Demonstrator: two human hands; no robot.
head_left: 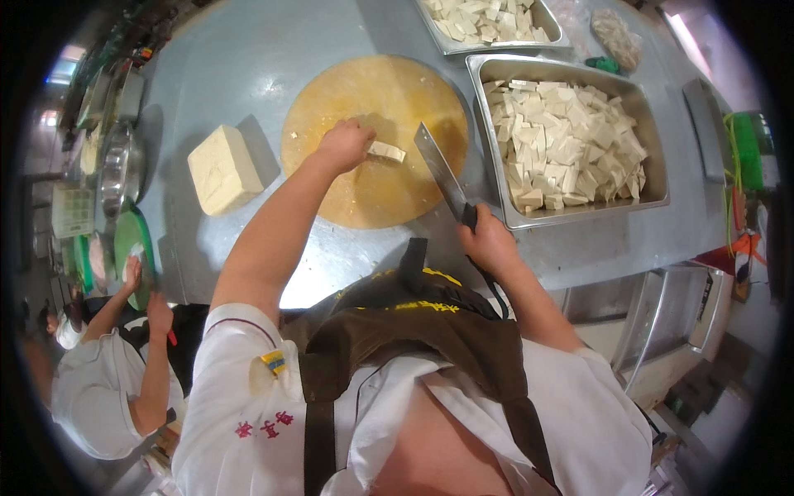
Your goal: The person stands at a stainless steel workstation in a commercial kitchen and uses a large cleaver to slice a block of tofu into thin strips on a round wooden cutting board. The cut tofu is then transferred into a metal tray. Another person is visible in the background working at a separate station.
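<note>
Head view: we slice pale tofu on a round wooden board point(376, 124).
Our left hand point(343, 146) pinches a soft tofu slab point(386, 151); at three o'clock, our right hand point(488, 242) clamps a flat steel cleaver point(439, 169).

At frame centre, the left hand point(343, 146) pins a tofu slab point(386, 151) on a round wooden board point(331, 107); the right hand point(488, 241) clasps a cleaver point(440, 172). Cubed tofu fills a steel tray point(653, 169), upper right.
</note>
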